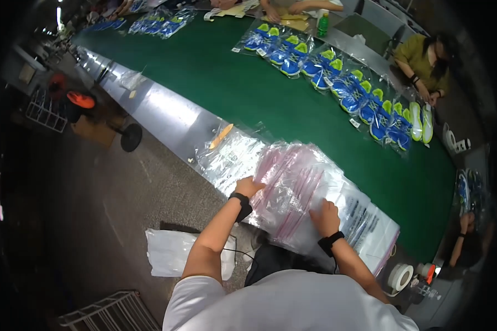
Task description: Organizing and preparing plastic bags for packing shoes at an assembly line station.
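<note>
Head view: left hand point(249, 186), right hand point(325, 216) flat on clear bag stack point(298, 187); grip unclear, fingertips hidden.

- The fingertips of the left hand point(249, 186) are being hidden among the stacked clear plastic bags point(298, 187).
- Print on the bags is being blurred past reading.
- The worker at two o'clock point(428, 60) is being dimmed by the dark rim.
- Another person's arm point(463, 237) at four o'clock is being swallowed by shadow.
- The hands at twelve o'clock point(292, 7) are being cut off by the top edge.
</note>
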`<control>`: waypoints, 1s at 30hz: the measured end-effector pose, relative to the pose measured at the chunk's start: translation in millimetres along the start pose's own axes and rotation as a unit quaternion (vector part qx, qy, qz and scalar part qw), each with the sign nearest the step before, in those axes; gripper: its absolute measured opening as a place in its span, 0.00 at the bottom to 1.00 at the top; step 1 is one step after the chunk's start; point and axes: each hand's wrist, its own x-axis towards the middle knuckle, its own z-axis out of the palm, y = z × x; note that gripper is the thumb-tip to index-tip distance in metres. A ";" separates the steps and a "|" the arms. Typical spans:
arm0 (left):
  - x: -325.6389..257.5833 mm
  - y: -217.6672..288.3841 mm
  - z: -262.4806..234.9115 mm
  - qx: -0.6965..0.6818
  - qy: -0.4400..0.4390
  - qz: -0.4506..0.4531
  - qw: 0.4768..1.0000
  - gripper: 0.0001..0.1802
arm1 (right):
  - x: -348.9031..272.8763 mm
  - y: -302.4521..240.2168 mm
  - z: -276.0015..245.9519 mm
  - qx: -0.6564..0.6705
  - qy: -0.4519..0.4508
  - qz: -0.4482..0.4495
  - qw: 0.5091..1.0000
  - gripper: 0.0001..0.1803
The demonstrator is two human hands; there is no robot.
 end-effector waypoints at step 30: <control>-32.2 89.0 20.1 -0.384 -0.300 0.062 0.871 0.11 | 39.1 -11.4 4.9 0.407 -0.228 0.111 0.877 0.23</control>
